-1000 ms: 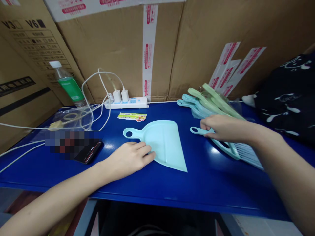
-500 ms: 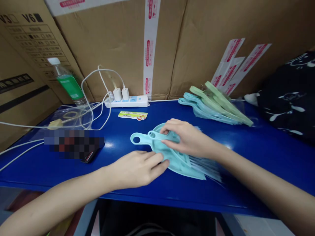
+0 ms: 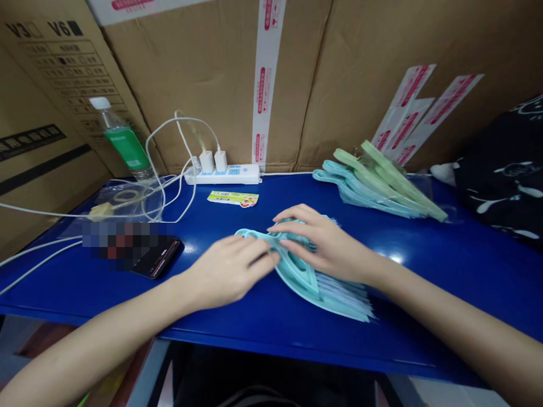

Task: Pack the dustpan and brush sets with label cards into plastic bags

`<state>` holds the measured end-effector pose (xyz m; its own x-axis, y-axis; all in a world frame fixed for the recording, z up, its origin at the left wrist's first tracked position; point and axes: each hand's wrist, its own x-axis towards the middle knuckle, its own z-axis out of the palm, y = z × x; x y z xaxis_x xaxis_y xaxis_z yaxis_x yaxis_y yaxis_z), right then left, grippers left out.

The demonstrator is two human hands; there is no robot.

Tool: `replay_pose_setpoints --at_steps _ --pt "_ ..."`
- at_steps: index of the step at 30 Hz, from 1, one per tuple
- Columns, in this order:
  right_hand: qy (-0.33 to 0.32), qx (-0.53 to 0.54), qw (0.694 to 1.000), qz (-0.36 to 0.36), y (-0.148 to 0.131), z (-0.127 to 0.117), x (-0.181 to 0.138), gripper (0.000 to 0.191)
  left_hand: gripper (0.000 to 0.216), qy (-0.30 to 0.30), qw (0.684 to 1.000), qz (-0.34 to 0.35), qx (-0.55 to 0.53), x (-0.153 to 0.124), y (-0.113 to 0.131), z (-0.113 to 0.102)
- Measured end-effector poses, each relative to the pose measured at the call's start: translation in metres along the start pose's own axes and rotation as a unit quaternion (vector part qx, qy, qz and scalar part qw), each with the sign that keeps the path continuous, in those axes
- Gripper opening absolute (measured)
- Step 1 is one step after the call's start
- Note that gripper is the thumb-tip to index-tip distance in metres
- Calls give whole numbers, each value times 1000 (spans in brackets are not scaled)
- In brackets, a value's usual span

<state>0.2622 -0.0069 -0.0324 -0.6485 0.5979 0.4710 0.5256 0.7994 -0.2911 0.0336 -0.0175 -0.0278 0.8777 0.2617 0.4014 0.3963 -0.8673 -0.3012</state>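
On the blue table lies a light-blue dustpan (image 3: pixel 305 295), with a matching hand brush (image 3: pixel 311 279) laid on top of it. The pale bristles spread toward the lower right over the pan. My left hand (image 3: pixel 229 268) is closed over the handle end at the left, its thumb and forefinger pinching there; part of the handles is hidden beneath it. My right hand (image 3: pixel 318 240) is over the upper side of the brush, fingers outstretched and apart, the fingertips at the brush's neck.
Bagged green and blue brush sets (image 3: pixel 377 181) lie at the back right, beside a dark patterned fabric (image 3: pixel 500 169). A power strip (image 3: pixel 237 174) with white cables, a wrapper (image 3: pixel 233 198), a bottle (image 3: pixel 127 150) and a phone (image 3: pixel 159 257) are toward the left. Cardboard (image 3: pixel 203 73) stands behind.
The brush has shifted to sit more squarely on the dustpan. My left hand has moved up onto the handle end, and my right hand's fingers have opened from their grip on the brush handle.
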Motion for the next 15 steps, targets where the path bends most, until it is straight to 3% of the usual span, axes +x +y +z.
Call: replay_pose_setpoints --at_steps 3,6,8,12,15 --pt "-83 -31 996 28 9 -14 -9 42 28 -63 981 -180 22 -1 -14 -1" --pt "-181 -24 980 77 14 -17 -15 60 31 -177 936 -296 -72 0 -22 -1" --pt "-222 -10 969 104 13 -15 -15 64 33 -200 909 -318 -180 1 -23 -1" --pt "-244 4 963 111 8 -9 -12 63 35 -146 862 -337 -350 2 -23 1" --pt "-244 8 965 100 6 -6 -11 65 30 -140 779 -366 -490 0 -23 7"
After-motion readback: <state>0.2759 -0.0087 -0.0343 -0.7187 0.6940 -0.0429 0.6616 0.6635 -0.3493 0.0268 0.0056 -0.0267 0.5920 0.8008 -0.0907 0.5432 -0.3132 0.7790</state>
